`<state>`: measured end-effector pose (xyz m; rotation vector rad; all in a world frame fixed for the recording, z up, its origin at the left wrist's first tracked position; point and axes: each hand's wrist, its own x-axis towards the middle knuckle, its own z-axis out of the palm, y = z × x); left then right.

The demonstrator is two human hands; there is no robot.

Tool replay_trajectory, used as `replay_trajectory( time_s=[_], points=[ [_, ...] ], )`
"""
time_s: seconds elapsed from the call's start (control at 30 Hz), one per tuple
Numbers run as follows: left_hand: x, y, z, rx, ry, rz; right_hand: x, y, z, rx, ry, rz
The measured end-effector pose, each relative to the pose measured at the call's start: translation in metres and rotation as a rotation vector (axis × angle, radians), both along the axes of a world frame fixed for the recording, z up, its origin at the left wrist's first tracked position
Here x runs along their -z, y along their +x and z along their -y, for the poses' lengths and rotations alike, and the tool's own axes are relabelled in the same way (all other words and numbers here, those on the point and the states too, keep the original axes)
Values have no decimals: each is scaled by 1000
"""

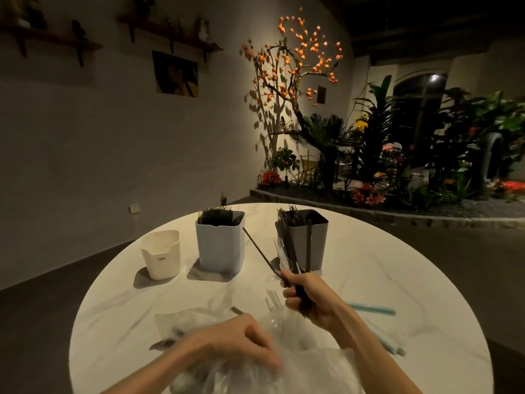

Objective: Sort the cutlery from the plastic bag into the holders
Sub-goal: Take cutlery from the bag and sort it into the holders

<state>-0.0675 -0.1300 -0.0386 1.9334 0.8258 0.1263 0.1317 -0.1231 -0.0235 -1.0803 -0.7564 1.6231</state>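
My right hand (308,298) grips a bunch of dark cutlery (292,245) above the round marble table (412,294), just in front of the grey right holder (316,240). One thin dark stick (257,250) sticks out of the bunch toward the upper left. My left hand (235,344) has curled fingers that rest on the clear plastic bag (309,371) at the table's near edge. The white square holder (220,243) in the middle is full of dark forks. A smaller cream holder (162,254) stands at the left.
Clear plastic cutlery (274,301) lies on the table between my hands. Pale blue utensils (372,309) lie to the right of my right arm. A dark piece (163,343) lies left of my left hand. Plants and a lit tree stand beyond the table.
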Motion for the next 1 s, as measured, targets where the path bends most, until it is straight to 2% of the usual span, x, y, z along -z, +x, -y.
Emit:
replay_trajectory(
  time_s=[0.13,0.23,0.27,0.33,0.4,0.53,0.63,0.7,1.0],
  points=[
    [5,-4,-18,-187,-154,114,23,5,-7,11,-101,-114],
    [9,2,-33,-490,-162,253,28,8,-10,-21,-21,-8],
    [12,6,-39,-591,-155,327,31,7,-11,-44,15,39],
    [15,15,-49,-704,-263,546,35,4,-12,-102,74,96],
    [16,23,-57,-693,-383,714,38,3,-13,-141,98,72],
    [26,29,-63,-562,-522,793,39,4,-14,-194,117,53],
    [27,38,-60,-469,-519,733,42,-1,-14,-244,99,127],
    [25,48,-58,-497,-504,695,44,-7,-13,-245,67,171],
    [29,58,-62,-626,-586,748,46,-15,-17,-172,-28,229]
  ],
)
